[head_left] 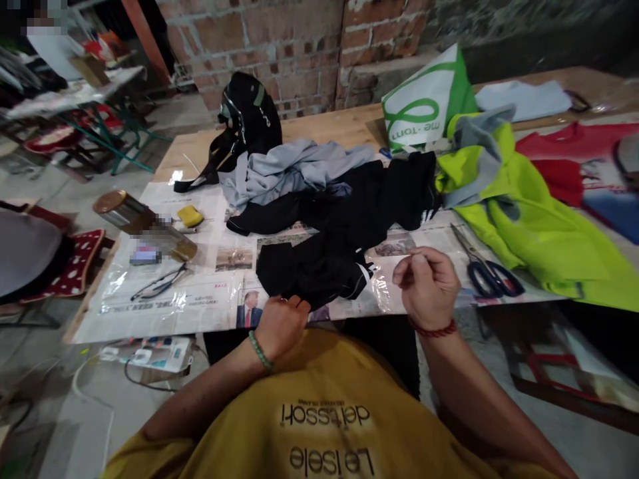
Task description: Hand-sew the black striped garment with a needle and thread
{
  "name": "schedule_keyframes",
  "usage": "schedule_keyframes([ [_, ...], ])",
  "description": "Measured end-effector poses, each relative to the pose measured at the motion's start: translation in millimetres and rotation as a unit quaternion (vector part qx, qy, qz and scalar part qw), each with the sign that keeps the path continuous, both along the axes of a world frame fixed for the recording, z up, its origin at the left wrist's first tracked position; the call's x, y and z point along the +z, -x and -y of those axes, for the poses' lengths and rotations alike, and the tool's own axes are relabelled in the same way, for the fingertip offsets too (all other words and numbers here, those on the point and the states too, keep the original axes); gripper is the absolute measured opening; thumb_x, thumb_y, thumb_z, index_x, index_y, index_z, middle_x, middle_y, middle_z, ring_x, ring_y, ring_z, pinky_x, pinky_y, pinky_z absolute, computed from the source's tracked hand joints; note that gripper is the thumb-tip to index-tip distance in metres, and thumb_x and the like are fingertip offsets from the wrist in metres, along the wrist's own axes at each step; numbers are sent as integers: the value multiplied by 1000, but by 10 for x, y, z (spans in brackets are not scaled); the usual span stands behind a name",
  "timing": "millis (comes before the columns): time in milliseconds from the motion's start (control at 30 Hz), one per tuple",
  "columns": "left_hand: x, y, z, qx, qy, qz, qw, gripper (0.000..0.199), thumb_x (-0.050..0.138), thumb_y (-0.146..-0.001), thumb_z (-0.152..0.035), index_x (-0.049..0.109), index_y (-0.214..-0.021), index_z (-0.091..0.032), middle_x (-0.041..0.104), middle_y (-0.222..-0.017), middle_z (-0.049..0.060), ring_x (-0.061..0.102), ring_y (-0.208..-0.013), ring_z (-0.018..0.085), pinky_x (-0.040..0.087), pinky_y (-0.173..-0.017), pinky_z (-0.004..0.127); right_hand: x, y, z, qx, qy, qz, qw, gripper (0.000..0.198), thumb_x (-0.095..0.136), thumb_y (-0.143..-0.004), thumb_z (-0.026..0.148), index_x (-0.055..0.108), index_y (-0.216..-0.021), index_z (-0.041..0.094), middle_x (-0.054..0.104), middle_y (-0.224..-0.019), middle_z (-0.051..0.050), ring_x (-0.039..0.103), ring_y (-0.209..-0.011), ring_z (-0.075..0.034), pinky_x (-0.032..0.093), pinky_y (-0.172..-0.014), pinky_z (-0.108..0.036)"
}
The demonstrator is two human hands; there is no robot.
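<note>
Black garment [319, 266]: lay bunched at the centre of the frame, its near end at the newspaper [190, 313] edge, white stripes at its right side. More black cloth [369, 193] ran on above it; could not tell whether one piece or two.

Left hand [283, 326], lower centre: fingers curled in, knuckles up, touching the garment's near edge. Fingertips hidden; could not tell whether cloth was pinched. Green beaded bracelet [260, 350] at the wrist.

Right hand [428, 286], right of centre: raised beside the garment and apart from it, fingers bent inward, thumb near the index finger. Could not tell whether anything small was held. Red braided band [439, 331] at the wrist.

Right of that hand: scissors [478, 265], dark handles toward the lower right, blades toward the upper left. Beyond them lay a lime-yellow garment [544, 226] with grey parts; a red garment [554, 150] showed at the far right.

Upper centre: grey cloth [304, 166] heaped against the black, a black bag [257, 116] behind it. White-and-green bag [424, 100] stood at upper right.

Left of frame: yellow sponge [190, 215] near a brown container [134, 216], partly blurred. Power strip [170, 354] below the table [319, 126], lower left.
</note>
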State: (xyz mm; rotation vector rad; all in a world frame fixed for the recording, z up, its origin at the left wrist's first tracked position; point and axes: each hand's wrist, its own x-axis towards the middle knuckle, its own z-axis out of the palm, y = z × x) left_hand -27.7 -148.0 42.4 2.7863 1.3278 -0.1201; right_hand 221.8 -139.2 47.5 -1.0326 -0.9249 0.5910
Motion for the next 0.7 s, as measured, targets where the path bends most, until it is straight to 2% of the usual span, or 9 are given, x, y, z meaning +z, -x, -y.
schedule_keyframes([
  [100, -244, -27, 25, 47, -1, 33, 998, 15, 52, -82, -28, 61, -91, -20, 62, -83, 4, 57, -63, 17, 42, -54, 29, -121, 28, 223, 50, 54, 18, 997, 12, 56, -83, 30, 57, -90, 20, 56, -56, 4, 49, -44, -7, 37, -42, -20],
  [167, -351, -28, 23, 51, -35, 86, 994, 22, 54, -81, -29, 60, -100, -20, 61, -88, 5, 57, -74, 19, 44, -58, 29, -244, 43, 371, 68, 95, 22, 993, 12, 56, -83, 30, 57, -91, 20, 55, -56, 5, 49, -43, -7, 37, -42, -19],
  [267, -450, -32, 10, 12, -84, 174, 981, 26, 55, -82, -27, 59, -106, -19, 61, -92, 8, 55, -88, 21, 47, -69, 31, -437, 113, 583, 112, 173, 46, 977, 16, 53, -85, 33, 58, -92, 20, 55, -53, 5, 47, -40, -7, 36, -39, -19],
  [367, -535, -61, -6, -24, -106, 244, 964, 21, 50, -86, -23, 61, -102, -18, 61, -91, 8, 54, -86, 19, 48, -70, 30, -590, 268, 733, 173, 245, 121, 946, 19, 48, -86, 33, 60, -93, 19, 49, -46, 6, 44, -37, -7, 37, -38, -19],
  [500, -626, -88, -20, -51, -93, 330, 938, 19, 45, -88, -18, 63, -93, -14, 61, -82, 8, 54, -79, 16, 50, -73, 29, -703, 497, 751, 217, 246, 210, 921, 18, 47, -86, 32, 61, -89, 20, 47, -48, 5, 45, -41, -8, 39, -42, -20],
  [700, -601, -51, -29, -22, -51, 419, 906, 19, 45, -89, -18, 63, -93, -15, 62, -83, 7, 57, -81, 14, 52, -74, 28, -753, 611, 647, 264, 253, 197, 910, 16, 43, -87, 28, 56, -94, 22, 54, -58, 3, 51, -47, -10, 44, -44, -21],
])
